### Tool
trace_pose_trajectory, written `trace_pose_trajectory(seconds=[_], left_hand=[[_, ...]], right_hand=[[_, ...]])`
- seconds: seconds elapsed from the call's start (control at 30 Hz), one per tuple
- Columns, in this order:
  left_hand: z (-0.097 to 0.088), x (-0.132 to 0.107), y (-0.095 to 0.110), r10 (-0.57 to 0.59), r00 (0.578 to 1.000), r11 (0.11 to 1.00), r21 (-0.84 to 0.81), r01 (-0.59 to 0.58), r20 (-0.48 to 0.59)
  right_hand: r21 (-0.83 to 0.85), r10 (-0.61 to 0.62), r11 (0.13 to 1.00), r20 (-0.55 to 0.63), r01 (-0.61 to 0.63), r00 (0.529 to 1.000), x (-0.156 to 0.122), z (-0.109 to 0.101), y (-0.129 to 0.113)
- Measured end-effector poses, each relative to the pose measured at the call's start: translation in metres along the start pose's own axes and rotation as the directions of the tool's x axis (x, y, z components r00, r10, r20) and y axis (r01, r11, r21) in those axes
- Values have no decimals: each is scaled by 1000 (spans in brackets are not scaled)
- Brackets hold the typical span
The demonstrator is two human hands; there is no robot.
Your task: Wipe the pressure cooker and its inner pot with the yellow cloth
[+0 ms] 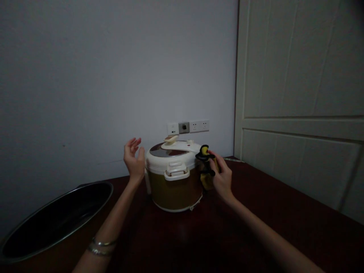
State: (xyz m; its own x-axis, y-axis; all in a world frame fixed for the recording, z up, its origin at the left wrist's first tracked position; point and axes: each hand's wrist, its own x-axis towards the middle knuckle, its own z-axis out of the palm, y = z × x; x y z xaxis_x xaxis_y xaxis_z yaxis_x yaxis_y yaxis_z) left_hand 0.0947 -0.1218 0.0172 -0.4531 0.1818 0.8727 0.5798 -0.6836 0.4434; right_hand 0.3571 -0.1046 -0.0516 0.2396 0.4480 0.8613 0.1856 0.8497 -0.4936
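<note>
A rice cooker (174,178) with a white lid and a brown-gold body stands on the dark wooden table (256,212), near the wall. My left hand (133,159) is raised just left of the cooker, fingers apart, holding nothing. My right hand (223,176) is closed around a yellow and black spray bottle (206,167) held against the cooker's right side. Bracelets circle my left wrist.
A large dark metal basin (57,220) lies at the table's left edge. Wall sockets (189,126) sit on the wall behind the cooker. A pale door (301,102) stands along the right side of the table.
</note>
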Motion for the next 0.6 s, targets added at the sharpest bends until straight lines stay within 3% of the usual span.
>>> trace_pose_trajectory(seconds=[0.07, 0.1, 0.17, 0.23, 0.37, 0.5, 0.6], left_hand=[[-6, 0, 28, 188, 980, 981, 27, -190, 63], [-10, -1, 42, 291, 949, 953, 48, -298, 122], [-18, -7, 64, 432, 861, 888, 40, -458, 268], [-25, -14, 77, 467, 781, 861, -13, -508, 415], [-27, -24, 78, 478, 622, 819, -60, -570, 621], [-20, -31, 64, 559, 456, 679, -67, -731, 692], [-15, -38, 56, 578, 395, 613, -61, -788, 714]], right_hand=[[-47, -59, 997, 58, 62, 997, 7, 4, 2], [-82, -122, 988, 117, 132, 986, 8, 6, 4], [-138, -253, 947, 239, 291, 937, 5, 10, 10], [-158, -347, 898, 314, 410, 883, -3, 13, 17], [-119, -468, 844, 315, 523, 826, -29, 9, 34], [-88, -463, 832, 434, 548, 773, -51, -8, 39], [-42, -455, 838, 498, 544, 739, -48, -18, 31]])
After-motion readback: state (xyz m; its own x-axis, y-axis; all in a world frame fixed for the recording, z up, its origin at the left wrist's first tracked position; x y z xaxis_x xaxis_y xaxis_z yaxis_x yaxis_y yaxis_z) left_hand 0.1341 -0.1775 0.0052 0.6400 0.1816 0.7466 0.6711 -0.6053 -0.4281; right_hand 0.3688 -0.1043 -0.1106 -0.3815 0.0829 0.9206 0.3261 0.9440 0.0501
